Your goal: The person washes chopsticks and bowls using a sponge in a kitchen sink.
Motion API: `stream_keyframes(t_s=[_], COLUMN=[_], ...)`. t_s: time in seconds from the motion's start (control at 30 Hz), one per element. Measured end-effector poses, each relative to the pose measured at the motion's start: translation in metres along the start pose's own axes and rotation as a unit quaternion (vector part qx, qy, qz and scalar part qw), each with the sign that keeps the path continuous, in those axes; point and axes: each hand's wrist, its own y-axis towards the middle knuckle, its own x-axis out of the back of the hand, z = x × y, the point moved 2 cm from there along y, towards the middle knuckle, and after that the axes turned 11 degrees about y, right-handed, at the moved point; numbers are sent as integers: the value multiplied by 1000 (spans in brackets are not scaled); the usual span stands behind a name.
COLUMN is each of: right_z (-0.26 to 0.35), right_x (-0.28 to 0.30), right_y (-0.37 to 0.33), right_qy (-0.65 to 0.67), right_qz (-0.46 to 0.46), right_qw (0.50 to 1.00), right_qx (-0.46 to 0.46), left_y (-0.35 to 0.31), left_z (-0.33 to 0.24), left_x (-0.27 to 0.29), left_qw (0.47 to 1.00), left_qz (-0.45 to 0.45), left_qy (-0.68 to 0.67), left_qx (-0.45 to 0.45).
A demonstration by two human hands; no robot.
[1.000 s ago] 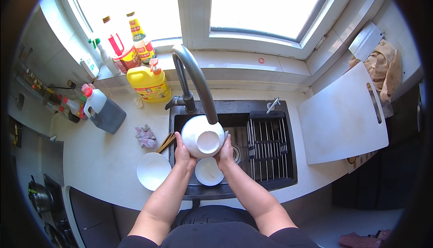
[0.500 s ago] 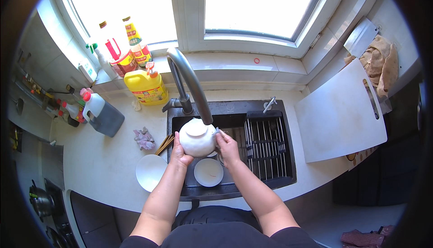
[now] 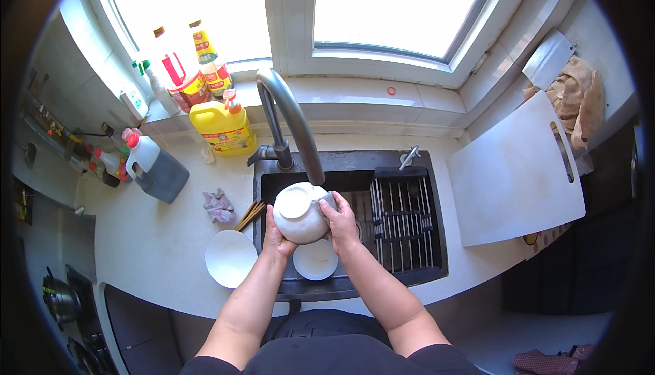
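Bowl: your white bowl [image 3: 299, 214] sits tilted over the sink [image 3: 341, 170], under the faucet [image 3: 290, 119].
Left hand: your left hand [image 3: 276, 235] cups its underside.
Right hand: your right hand [image 3: 341, 221] presses a grey sponge [image 3: 329, 202] against its side.
Nearby: white plate [image 3: 230, 257] on the counter, small bowl [image 3: 315, 260] in the sink.

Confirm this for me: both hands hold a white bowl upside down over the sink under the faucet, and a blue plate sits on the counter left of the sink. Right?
Not quite. The plate on the counter left of the sink is white, not blue, as the head view shows. The rest stands: the left hand and right hand hold the white bowl upside down under the faucet.
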Motion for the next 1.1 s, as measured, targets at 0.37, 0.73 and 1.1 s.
stream_keyframes(t_s=[0.37,0.73,1.1], right_z=[58,65,46], right_x=[3,-14,-14], right_y=[-2,-7,-11], right_qy=[85,-81,-103], right_qz=[218,263,177], right_qw=[959,959,979], right_qx=[-158,-66,2], left_y=[-2,26,21], left_z=[-20,-45,-33], left_x=[5,-1,15], left_qw=[981,978,967], left_qz=[35,25,-111], left_qy=[185,197,214], left_qx=[45,66,-80])
